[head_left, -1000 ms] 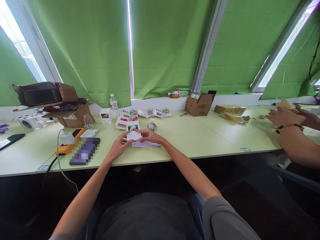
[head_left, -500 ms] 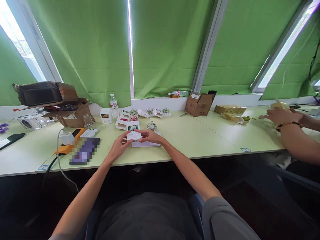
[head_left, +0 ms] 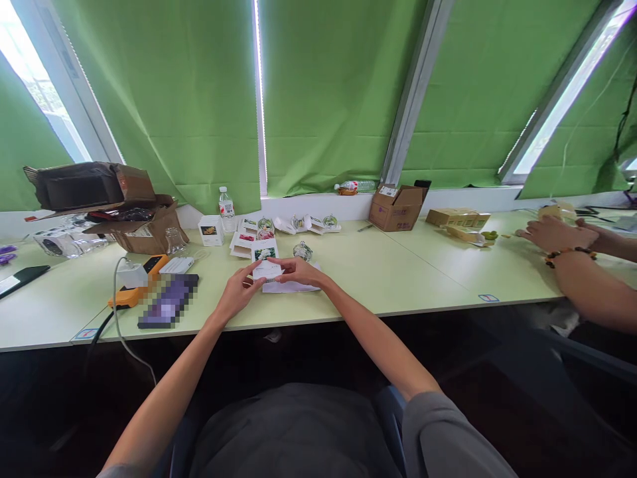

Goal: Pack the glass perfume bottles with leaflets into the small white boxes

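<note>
Clasping the white printed box (head_left: 266, 270) from opposite sides, your left grip (head_left: 239, 289) and right grip (head_left: 297, 272) were both clamped on it over the table (head_left: 378, 282). A white sheet (head_left: 293, 287) lay partly below your right grip, with a clear round ornament (head_left: 302, 251) just beyond.

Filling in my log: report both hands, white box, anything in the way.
Left hand, right hand: both on white box, from opposite sides. Box: printed face showing. Nearby, not blocking: paper beneath right hand, glass piece just beyond.
</note>
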Motion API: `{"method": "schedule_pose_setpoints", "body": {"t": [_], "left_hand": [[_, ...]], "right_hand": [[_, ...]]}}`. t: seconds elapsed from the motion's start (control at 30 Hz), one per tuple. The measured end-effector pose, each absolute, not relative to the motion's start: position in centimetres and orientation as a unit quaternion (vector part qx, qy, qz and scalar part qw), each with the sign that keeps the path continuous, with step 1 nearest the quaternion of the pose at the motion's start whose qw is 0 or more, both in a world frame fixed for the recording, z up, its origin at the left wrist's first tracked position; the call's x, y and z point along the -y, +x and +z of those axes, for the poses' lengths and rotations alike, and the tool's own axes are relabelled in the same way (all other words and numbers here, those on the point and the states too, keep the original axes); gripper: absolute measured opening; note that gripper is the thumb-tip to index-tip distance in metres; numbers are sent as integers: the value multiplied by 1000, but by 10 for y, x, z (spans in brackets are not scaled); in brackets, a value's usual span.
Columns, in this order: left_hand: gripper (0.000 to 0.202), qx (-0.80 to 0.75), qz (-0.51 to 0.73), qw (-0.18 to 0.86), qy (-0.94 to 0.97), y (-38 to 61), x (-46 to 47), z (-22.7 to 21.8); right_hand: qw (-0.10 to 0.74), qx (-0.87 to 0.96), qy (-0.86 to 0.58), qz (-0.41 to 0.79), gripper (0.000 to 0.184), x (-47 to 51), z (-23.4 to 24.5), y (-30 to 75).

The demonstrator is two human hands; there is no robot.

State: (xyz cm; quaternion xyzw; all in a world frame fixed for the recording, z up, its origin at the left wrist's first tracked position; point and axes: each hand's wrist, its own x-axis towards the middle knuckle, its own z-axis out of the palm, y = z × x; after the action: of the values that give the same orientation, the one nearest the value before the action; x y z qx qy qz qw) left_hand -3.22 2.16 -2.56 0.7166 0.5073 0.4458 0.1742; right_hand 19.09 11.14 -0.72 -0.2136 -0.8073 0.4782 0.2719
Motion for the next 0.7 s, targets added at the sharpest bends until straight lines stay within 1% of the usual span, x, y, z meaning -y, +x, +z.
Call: {"method": "schedule_pose_setpoints", "body": {"t": [0.23,0.47,0.7], "left_hand": [[55,-509,446,169,716,-32,-21,-25],[55,-512,446,161,716,-30,-20,-25],[60,-511,454,158,713,-28,-20,-26]], "right_hand": [[266,803,-217,487,78,-110,-7,191],[275,803,-215,483,69,-115,-10,188],[272,800,-197,498,80,-113,-8,188]]}}
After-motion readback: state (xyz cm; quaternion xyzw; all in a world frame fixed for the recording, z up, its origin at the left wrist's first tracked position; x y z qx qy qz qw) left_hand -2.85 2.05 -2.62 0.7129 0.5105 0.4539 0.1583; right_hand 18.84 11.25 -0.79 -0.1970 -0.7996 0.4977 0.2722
